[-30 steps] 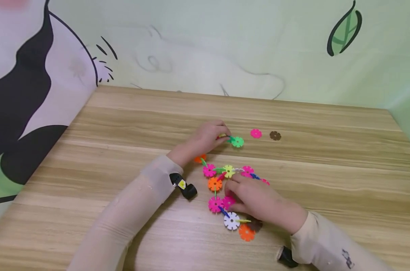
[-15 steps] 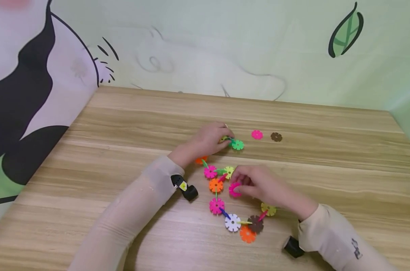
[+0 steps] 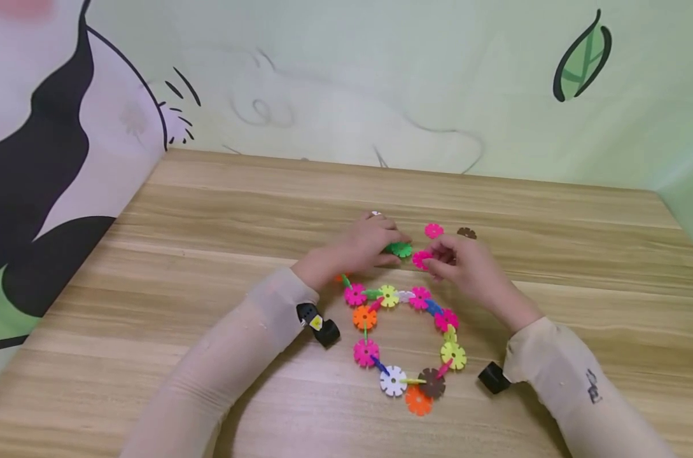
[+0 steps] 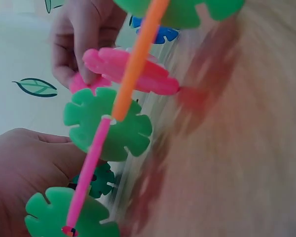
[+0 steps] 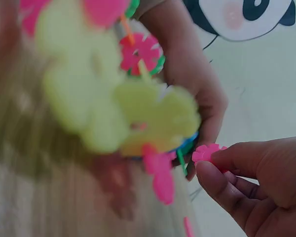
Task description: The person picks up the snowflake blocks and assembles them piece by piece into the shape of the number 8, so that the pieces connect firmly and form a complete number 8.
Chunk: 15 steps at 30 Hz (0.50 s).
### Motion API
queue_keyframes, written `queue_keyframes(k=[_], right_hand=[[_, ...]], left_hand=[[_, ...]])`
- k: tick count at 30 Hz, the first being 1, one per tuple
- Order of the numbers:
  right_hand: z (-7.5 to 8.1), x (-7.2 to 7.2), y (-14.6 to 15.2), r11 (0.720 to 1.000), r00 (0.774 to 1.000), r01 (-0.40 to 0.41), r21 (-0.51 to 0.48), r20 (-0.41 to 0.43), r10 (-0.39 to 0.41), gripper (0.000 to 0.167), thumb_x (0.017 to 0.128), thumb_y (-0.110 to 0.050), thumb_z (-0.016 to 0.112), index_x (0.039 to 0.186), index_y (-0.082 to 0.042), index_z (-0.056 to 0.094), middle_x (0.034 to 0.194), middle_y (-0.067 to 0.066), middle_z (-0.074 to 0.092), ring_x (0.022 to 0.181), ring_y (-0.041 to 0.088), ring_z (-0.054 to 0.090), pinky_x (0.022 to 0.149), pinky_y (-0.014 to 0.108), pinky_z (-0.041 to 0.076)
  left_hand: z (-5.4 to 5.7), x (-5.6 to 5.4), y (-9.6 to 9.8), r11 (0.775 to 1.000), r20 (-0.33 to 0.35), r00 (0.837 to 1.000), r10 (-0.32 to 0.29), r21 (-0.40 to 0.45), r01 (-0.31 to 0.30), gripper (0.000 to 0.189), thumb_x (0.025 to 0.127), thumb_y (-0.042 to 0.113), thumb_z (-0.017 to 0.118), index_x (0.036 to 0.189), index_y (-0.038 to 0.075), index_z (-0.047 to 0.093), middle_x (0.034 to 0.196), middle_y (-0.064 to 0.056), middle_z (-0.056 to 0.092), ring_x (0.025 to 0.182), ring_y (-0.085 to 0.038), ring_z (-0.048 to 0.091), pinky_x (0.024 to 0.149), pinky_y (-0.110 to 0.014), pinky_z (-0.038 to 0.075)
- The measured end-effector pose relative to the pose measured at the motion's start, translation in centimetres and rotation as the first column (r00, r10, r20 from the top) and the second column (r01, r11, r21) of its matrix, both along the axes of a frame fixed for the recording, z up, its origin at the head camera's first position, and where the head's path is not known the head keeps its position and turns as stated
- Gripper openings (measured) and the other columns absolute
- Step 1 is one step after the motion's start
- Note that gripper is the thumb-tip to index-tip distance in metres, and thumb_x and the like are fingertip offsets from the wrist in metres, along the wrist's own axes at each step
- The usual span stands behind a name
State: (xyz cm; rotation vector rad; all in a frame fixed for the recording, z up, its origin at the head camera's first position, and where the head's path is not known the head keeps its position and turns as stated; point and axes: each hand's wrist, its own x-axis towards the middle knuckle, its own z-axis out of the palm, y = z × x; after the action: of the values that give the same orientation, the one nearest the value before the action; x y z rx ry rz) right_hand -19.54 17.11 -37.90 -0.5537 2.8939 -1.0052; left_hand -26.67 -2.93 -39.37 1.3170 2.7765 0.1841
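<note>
My right hand pinches a pink notched snowflake disc between thumb and fingertips; the right wrist view shows the same pinch on the pink disc. Just left of it, my left hand holds a green snowflake disc at its fingertips, and most of what it grips is hidden under the palm. The pink disc is close beside the green one. Nearer me lies a ring of linked snowflake discs, with yellow, white and brown ones among them.
Behind the hands lie a loose pink disc and a brown disc. An orange disc lies at the ring's near side, partly under the brown one. The wooden table meets a panda-printed wall.
My right hand has lifted a pink disc from inside the ring and carried it away from me to the left hand. The left hand stays near the green disc, its fingers slightly shifted.
</note>
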Motion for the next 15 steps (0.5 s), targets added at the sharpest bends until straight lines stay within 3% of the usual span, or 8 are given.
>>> queue_keyframes(k=[8, 15], right_hand=[[-1.7, -1.0, -0.6, 0.987, 0.996, 0.051, 0.153, -0.085, -0.039, 0.012, 0.092, -0.016, 0.064, 0.094, -0.004, 0.063, 0.077, 0.007, 0.064, 0.068, 0.017, 0.053, 0.064, 0.028, 0.045], [-2.5, -1.2, -1.0, 0.989, 0.992, 0.044, 0.141, -0.121, -0.027, 0.012, 0.091, -0.015, 0.065, 0.086, -0.005, 0.061, 0.073, 0.006, 0.064, 0.065, 0.015, 0.054, 0.061, 0.026, 0.046]], left_hand=[[-0.5, 0.1, 0.2, 0.999, -0.007, 1.000, 0.020, 0.040, -0.020, 0.039, 0.092, 0.032, 0.064, 0.128, 0.016, 0.062, 0.119, -0.005, 0.063, 0.116, -0.021, 0.055, 0.109, -0.045, 0.036], [-0.7, 0.1, 0.3, 0.997, -0.015, 1.000, 0.023, 0.073, -0.022, 0.040, 0.092, 0.031, 0.063, 0.128, 0.013, 0.062, 0.113, -0.006, 0.064, 0.106, -0.021, 0.058, 0.099, -0.036, 0.043]])
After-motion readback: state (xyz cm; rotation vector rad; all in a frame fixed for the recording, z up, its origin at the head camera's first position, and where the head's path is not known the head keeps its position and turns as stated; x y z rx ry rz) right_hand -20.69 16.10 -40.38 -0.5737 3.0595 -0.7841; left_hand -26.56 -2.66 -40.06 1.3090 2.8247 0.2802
